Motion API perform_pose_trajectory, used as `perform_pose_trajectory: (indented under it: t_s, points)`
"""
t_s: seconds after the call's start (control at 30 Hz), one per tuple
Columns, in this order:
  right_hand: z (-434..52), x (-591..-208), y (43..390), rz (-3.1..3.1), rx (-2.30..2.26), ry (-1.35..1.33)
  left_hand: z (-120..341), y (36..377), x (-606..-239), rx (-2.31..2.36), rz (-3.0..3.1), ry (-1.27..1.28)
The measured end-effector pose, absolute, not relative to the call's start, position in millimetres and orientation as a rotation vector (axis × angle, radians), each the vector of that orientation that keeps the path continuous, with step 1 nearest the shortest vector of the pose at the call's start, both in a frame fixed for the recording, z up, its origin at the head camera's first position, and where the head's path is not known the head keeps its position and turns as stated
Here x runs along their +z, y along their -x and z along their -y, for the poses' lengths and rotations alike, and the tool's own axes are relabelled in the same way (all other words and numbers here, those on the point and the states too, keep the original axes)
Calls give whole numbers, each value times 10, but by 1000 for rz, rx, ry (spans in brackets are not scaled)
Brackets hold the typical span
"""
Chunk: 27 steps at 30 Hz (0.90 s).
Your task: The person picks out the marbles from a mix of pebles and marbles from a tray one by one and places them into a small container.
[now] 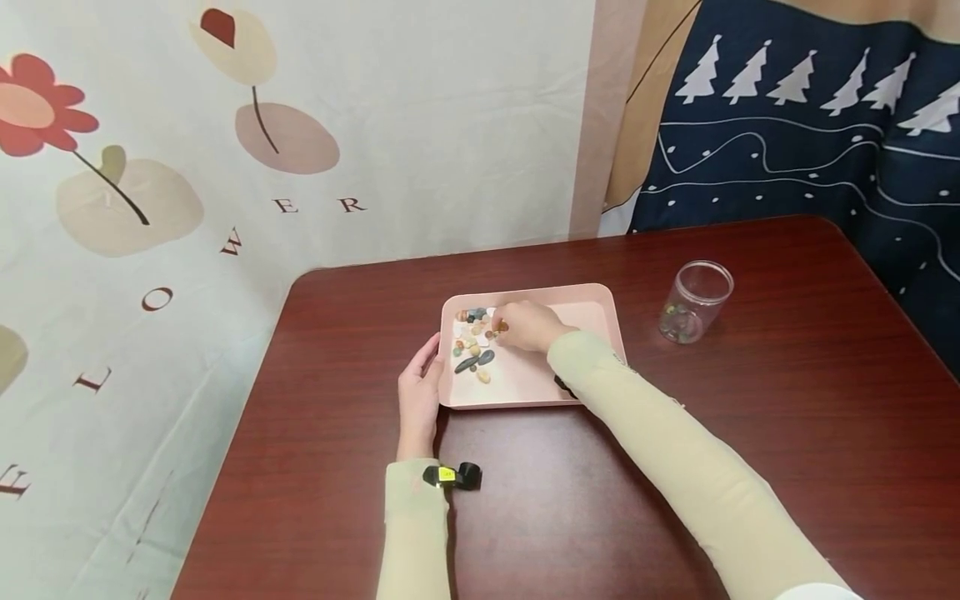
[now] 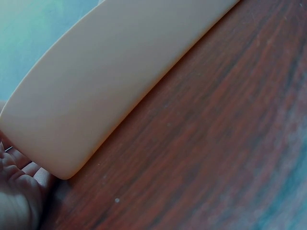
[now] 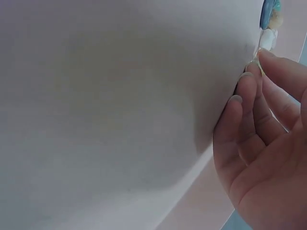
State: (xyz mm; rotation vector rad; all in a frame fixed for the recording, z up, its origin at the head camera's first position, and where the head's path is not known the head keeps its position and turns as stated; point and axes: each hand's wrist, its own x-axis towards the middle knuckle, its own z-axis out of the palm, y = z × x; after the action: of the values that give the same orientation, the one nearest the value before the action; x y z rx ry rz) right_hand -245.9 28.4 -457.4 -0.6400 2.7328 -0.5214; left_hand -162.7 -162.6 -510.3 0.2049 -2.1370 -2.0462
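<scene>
A pink tray (image 1: 525, 397) lies on the table, with many small coloured pebbles (image 1: 474, 350) grouped on its left part. Over the pebbles is my right hand (image 1: 527, 325), fingers pointing down and left. In the right wrist view, its thumb and fingertips (image 3: 247, 79) meet around a small pale pebble (image 3: 259, 60), mostly hidden between them. White and blue pebbles (image 3: 270, 39) show just beyond. My left hand (image 1: 420, 396) rests against the outer left side of the tray, its fingers (image 2: 19, 158) along the wall in the left wrist view.
Right of the tray stands a clear glass jar (image 1: 697, 300) with a few small pebbles at its bottom. A dark red wooden table (image 1: 337, 333) carries everything. Behind it hang a flower-patterned cloth (image 1: 450, 125) and a dark blue cloth with white trees (image 1: 795, 142).
</scene>
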Motion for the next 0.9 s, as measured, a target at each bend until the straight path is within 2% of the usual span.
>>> perform_pose_trajectory:
  t_s: [0.27, 0.9]
  points:
    - [-268, -4578, 2474, -2707, -538, 614, 1635, 1618, -5108, -2045, 2144, -213]
    - [-409, -4425, 2530, -2648, -564, 757, 1637, 1628, -5087, -2023, 2168, -233]
